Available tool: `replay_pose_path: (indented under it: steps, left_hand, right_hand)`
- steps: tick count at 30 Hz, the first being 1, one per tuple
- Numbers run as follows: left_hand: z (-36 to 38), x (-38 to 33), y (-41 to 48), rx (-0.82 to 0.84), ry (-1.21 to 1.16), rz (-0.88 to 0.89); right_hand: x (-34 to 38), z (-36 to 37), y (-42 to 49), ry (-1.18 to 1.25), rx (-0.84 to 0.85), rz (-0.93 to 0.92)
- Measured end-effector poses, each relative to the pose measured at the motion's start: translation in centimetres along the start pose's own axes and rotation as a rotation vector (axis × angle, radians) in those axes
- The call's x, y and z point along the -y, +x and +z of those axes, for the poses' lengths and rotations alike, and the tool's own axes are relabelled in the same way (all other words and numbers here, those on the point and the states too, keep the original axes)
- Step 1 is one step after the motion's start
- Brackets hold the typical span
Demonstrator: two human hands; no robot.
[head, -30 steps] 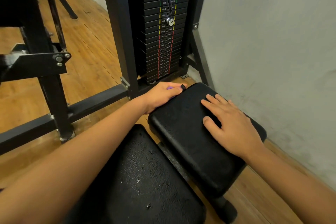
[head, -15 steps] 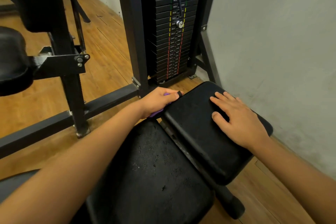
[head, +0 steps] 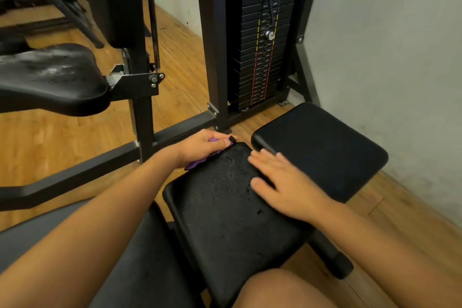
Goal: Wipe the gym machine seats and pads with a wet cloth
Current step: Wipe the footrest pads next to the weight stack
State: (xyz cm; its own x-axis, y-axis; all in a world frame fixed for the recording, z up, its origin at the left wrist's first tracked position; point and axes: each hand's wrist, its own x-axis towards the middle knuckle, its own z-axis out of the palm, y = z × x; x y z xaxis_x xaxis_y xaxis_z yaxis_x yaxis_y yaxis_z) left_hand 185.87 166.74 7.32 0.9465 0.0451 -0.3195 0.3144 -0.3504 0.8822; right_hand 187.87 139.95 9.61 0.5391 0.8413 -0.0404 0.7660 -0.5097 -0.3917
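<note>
my left fingers (head: 220,142) are curled round the purple cloth (head: 197,164) and clench it against the far left corner of the near pad (head: 225,227). only two bits of cloth show, one between the fingers and one under the heel of the left hand (head: 203,149). the bunch lies long-ways along the pad's left edge, pointing from near left to far right, toward the weight stack (head: 262,52).

my right fingers (head: 265,159) are straight and loose, grasping nothing. the right hand (head: 285,184) lies palm-down on the far right part of the same pad, a little blurred, with its fingertips at the gap before the far pad (head: 327,147).

the near pad's long axis runs away from me, and its top is speckled with droplets. the far pad sits just beyond it, close to the wall (head: 387,57), and it runs along that wall.

count: one cloth and two hands. i count three black pads plainly: near, far, and a streaked seat (head: 50,77) on the frame to my left. a dark surface at lower left i cannot tell apart. there is one weight stack, with one metal pin (head: 270,35) in it. wooden floor (head: 180,77) lies under everything.
</note>
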Motion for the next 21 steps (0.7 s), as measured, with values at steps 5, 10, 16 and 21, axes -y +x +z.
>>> replay_pose_path:
  steps: [5,10,16,21]
  left_hand:
    - [1.6,-0.4,0.4,-0.04,-0.159,0.006]
    - [2.1,-0.9,0.4,-0.045,-0.167,0.006]
    - [-1.2,2.3,-4.5,0.065,-0.157,-0.036]
    - [-0.3,2.1,-3.3,0.045,-0.16,0.037]
  right_hand:
    - [1.0,1.8,-0.6,-0.135,0.028,-0.01]
    - [1.6,2.0,-0.5,-0.167,0.021,-0.03]
    - [1.7,2.0,-0.6,-0.173,0.005,-0.026]
    - [1.5,2.3,-0.3,-0.165,0.005,-0.028]
